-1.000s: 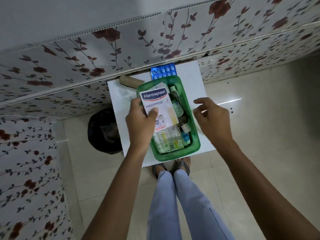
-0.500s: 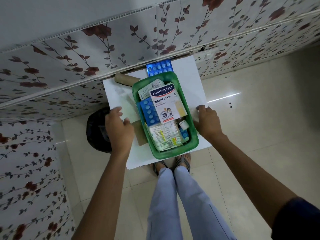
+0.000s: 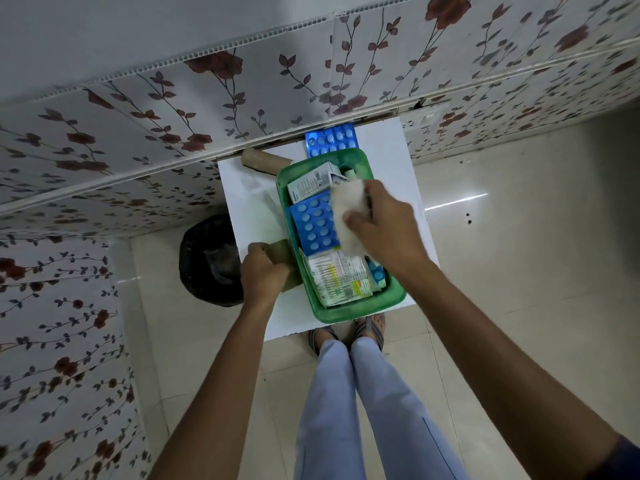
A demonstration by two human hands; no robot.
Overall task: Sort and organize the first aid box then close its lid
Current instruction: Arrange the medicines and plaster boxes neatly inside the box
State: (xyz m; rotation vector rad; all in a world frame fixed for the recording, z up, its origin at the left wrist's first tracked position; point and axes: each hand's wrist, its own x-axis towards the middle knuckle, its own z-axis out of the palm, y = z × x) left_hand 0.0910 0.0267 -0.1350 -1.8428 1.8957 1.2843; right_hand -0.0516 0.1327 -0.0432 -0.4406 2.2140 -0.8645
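The green first aid box (image 3: 360, 311) stands open on a small white table (image 3: 256, 216). Inside lie a white medicine carton (image 3: 310, 185), a blue blister pack (image 3: 313, 225) and a white-green sachet pack (image 3: 337, 280). My right hand (image 3: 384, 223) is over the box, shut on a white gauze roll (image 3: 348, 216). My left hand (image 3: 263, 277) grips a brown bandage roll (image 3: 282, 252) on the table just left of the box. No lid can be made out.
A second blue blister pack (image 3: 330, 140) and another brown roll (image 3: 261, 161) lie behind the box by the floral wall panel. A black bin (image 3: 207, 261) stands on the floor left of the table. My feet (image 3: 346, 332) are under the table's near edge.
My right hand moved from the table's right edge over the box and now holds a white gauze roll, covering the plaster box. My left hand closed on the brown roll.
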